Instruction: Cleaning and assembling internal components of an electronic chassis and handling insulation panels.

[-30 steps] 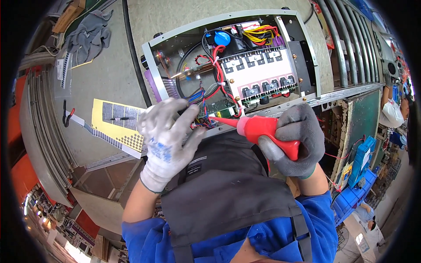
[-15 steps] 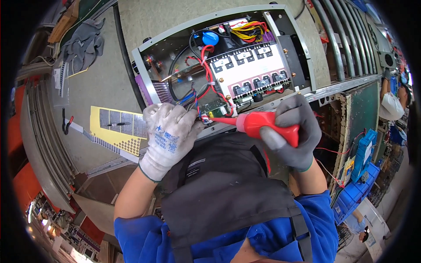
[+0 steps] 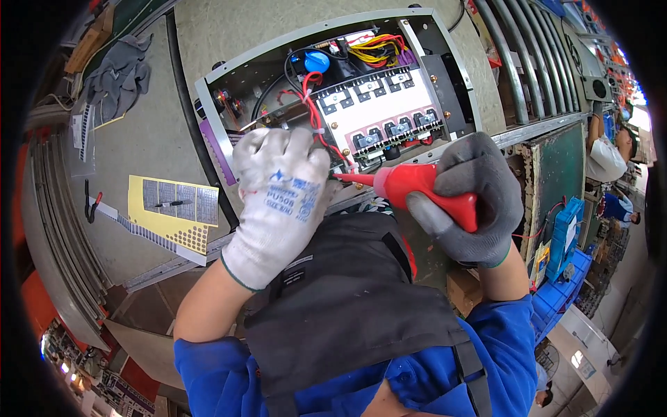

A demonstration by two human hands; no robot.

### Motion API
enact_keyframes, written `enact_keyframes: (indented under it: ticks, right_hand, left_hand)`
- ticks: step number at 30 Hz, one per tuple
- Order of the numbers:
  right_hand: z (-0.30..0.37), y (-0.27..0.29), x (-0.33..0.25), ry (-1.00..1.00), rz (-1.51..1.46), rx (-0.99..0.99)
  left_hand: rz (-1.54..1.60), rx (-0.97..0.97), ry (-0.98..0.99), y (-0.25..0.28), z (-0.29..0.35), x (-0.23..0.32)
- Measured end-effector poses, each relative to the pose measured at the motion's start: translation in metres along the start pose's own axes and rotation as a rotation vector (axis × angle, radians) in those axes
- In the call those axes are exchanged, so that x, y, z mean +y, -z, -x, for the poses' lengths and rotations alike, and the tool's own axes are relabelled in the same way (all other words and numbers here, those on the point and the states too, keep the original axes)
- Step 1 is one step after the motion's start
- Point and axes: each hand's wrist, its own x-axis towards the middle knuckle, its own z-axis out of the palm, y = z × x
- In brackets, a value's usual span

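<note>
- My right hand (image 3: 483, 201) is squeezed around the fat end of a red bottle (image 3: 411, 189), with my thumb on the side near me and my fingers bent over the other side.
- The red bottle lies almost flat, and its long way goes across in front of me, from my right hand over to my left hand (image 3: 278, 191).
- Its thin tip points left, away from my right hand and at my left hand, and the back end sits inside my right hand, a bit closer to me than the tip.
- The tip is right by the fingertips of my left hand; I can't tell if they touch.
- My left hand is bent over the near edge of an open metal box (image 3: 455, 59), palm down. Its fingers hide what is under them, so I can't tell if it pinches anything.
- Red wires (image 3: 318, 118) run inside the box, just past my left hand.
- A white plate (image 3: 379, 104) with black parts is in the box, past the bottle and between my two hands.
- A yellow sheet (image 3: 161, 226) lies on the counter (image 3: 156, 132), left of my left hand.
</note>
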Motion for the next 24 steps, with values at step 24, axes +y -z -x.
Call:
enact_keyframes:
  ticks: [24]
  right_hand:
    - [0.005, 0.007, -0.008, -0.005, 0.094, 0.043]
  left_hand:
    - [-0.04, 0.061, -0.226, -0.026, 0.003, -0.017]
